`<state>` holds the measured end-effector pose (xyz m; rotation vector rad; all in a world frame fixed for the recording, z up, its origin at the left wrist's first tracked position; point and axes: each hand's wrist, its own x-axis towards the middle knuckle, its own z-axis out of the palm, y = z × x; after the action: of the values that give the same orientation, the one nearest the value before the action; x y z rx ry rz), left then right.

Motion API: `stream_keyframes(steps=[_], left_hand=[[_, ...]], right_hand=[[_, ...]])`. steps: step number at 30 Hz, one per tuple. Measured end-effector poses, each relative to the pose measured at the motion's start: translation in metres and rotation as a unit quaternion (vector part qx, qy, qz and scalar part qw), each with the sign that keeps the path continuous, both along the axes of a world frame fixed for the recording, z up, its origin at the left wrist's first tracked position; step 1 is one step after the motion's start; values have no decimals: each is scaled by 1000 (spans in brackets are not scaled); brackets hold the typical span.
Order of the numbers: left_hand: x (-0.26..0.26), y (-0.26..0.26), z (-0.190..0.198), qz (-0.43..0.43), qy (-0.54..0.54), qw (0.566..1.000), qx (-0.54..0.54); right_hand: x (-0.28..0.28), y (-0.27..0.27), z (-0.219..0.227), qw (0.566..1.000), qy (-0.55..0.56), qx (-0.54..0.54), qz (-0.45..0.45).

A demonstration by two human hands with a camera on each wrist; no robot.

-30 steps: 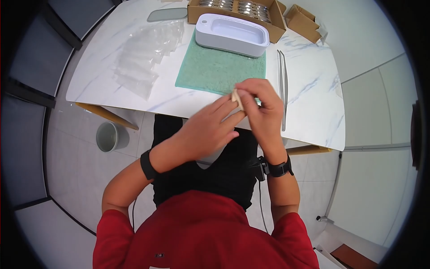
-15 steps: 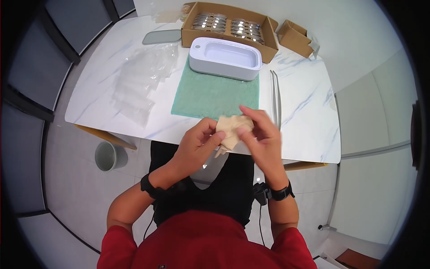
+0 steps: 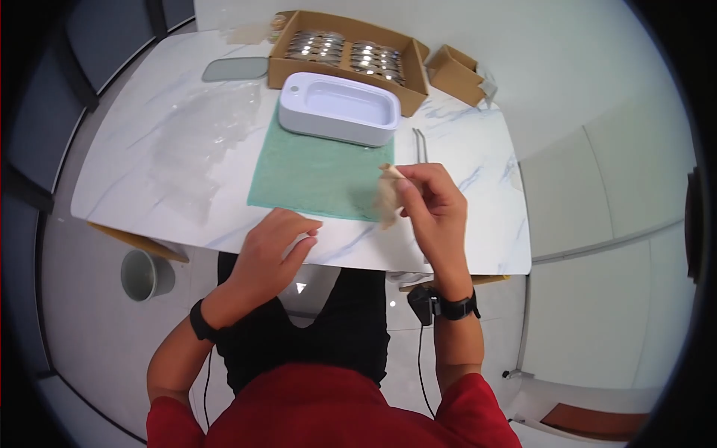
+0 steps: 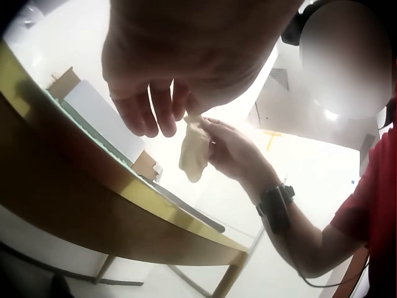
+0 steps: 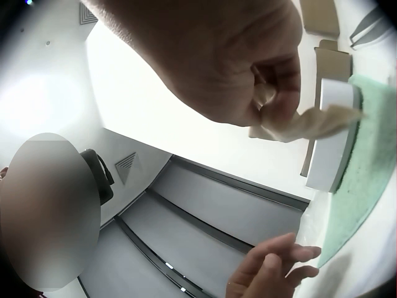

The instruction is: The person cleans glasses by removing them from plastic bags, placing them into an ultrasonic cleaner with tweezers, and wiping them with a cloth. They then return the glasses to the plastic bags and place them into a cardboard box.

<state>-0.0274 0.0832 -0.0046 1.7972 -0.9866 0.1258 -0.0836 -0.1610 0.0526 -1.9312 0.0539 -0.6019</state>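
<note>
Fingers [image 3: 424, 173] of your right hand [image 3: 441, 213] pinch a crumpled beige piece [image 3: 386, 196], which hangs over the near right corner of the green cloth [image 3: 314, 175] on the counter [image 3: 489, 224]. Your left hand [image 3: 272, 246] is at the counter's near edge, its fingers loosely bent. At the cloth's far end stands a white case [image 3: 332, 128], with an open cardboard box [image 3: 411, 97] behind it.

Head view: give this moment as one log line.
right hand: pinches crumpled beige piece | left hand: holds nothing | white tub: on green mat
</note>
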Motion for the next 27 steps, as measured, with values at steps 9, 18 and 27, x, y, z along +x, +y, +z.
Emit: stream_keyframes(steps=[9, 18, 27], left_hand=[[7, 10, -7, 11, -107, 994, 24], [8, 16, -17, 5, -157, 987, 28], [-9, 4, -3, -2, -138, 990, 26]], right_hand=[[4, -19, -23, 921, 54, -381, -65], [-19, 15, 6, 923, 72, -377, -32], [-15, 63, -11, 948, 39, -305, 84]])
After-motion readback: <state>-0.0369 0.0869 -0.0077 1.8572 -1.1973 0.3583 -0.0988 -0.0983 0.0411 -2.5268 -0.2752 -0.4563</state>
